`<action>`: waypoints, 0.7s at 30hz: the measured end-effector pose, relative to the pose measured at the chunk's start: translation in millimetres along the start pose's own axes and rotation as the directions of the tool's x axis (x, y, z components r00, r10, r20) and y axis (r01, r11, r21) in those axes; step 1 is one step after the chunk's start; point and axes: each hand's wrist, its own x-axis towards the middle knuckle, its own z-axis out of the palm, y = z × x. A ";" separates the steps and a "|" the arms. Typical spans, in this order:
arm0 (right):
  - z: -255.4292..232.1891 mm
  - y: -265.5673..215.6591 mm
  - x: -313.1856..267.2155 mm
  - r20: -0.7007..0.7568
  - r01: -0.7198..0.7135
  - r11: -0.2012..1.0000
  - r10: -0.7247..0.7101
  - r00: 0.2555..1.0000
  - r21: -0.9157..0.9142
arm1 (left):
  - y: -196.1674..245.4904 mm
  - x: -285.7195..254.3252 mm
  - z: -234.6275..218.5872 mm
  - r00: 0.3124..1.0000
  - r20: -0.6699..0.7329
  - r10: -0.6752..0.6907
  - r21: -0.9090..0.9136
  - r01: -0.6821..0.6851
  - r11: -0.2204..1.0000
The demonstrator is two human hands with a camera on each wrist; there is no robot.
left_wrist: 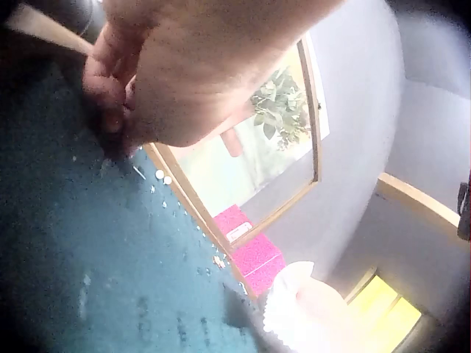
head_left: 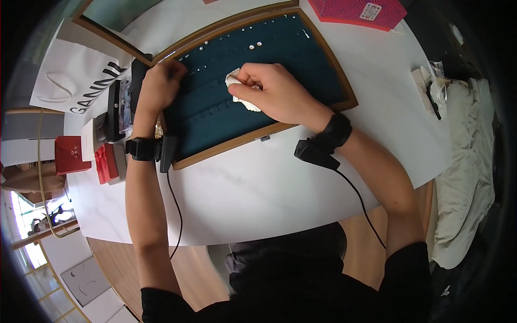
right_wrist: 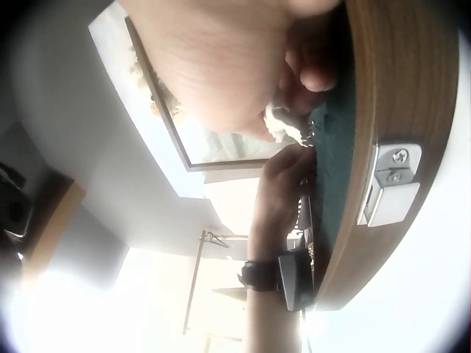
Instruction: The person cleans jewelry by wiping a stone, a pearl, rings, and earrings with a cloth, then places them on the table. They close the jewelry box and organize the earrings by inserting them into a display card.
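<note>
A wooden-framed jewelry display case [head_left: 231, 151] lies on the table with its glass lid raised. Small earrings [head_left: 256, 46] sit in rows along its dark teal padding, mostly toward the far side. My right hand [head_left: 280, 94] grips a crumpled white cloth [head_left: 247, 102] with a ridged edge, held over the middle of the padding. At the case's left end is my left hand [head_left: 160, 86], its fingers bent down to the padding beside several studs. In the left wrist view, those fingertips [left_wrist: 114, 121] are in shadow; I cannot tell whether they pinch an earring.
A white paper bag [head_left: 70, 75] stands at the left behind several small boxes, one a red box [head_left: 106, 164] with a ribbon. A pink box [head_left: 358, 12] sits past the case's far right corner. Cables hang from both wrist cameras. Pale fabric [head_left: 463, 172] lies at the right.
</note>
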 end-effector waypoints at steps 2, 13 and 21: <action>-0.5 0.1 0.2 -0.011 0.013 1.000 -0.013 1.000 -0.011 | -3.1 -1.0 1.6 0.999 -0.036 -0.010 -0.013 0.010 1.000; 1.0 7.0 2.4 -0.092 0.056 0.994 -0.047 0.995 0.098 | 84.4 -72.8 26.5 0.975 0.195 -0.111 -0.910 0.222 0.350; -0.3 -0.5 -2.3 0.018 -0.013 0.998 0.012 1.000 0.067 | 85.3 -77.8 29.3 0.992 0.108 -0.069 -0.910 0.127 0.394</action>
